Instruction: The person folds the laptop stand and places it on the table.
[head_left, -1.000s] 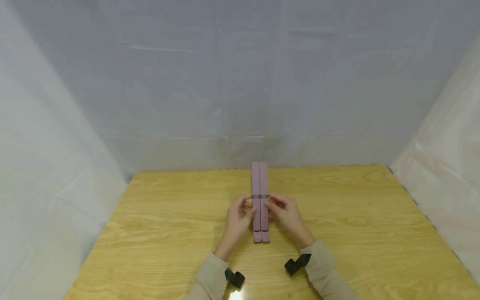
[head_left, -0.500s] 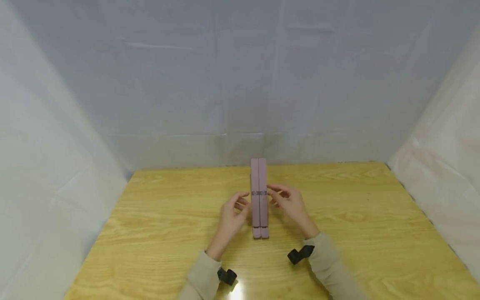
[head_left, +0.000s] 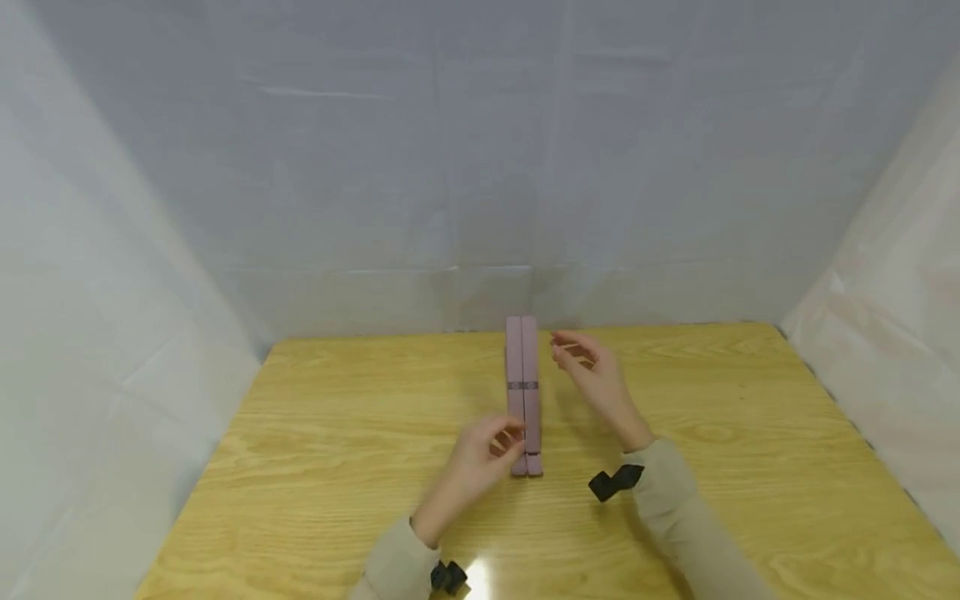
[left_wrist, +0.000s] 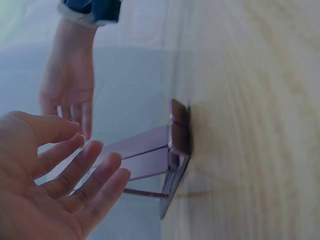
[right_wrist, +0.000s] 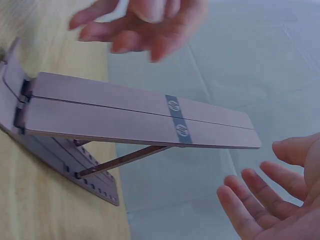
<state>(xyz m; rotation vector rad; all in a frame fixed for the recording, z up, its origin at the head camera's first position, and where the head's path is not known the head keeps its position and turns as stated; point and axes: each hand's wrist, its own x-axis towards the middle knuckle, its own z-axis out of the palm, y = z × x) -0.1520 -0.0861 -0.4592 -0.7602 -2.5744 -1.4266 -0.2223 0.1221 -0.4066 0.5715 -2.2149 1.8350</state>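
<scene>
A mauve folding laptop stand [head_left: 530, 358] stands on the table, its two long bars side by side. Seen from the right wrist, the top bars slope up from the base plate [right_wrist: 50, 155], and a thin strut [right_wrist: 125, 161] props them from the base's row of slots. A dark band with round logos [right_wrist: 178, 120] crosses the bars. My left hand [head_left: 476, 458] is over the stand's near end, fingers loosely bent and holding nothing. Right of the stand's far end, my right hand [head_left: 600, 379] hovers apart from it with relaxed fingers.
The wooden table [head_left: 337, 433] runs back to a pale plastic sheet [head_left: 480, 167]. More sheeting [head_left: 97, 350] hangs along the left side, and another sheet [head_left: 892, 367] along the right. Black cameras are strapped at both wrists.
Both hands have let go of the stand's sides. My right hand has moved away and toward the far end, while the left has come down to the near end. The stand keeps its place.
</scene>
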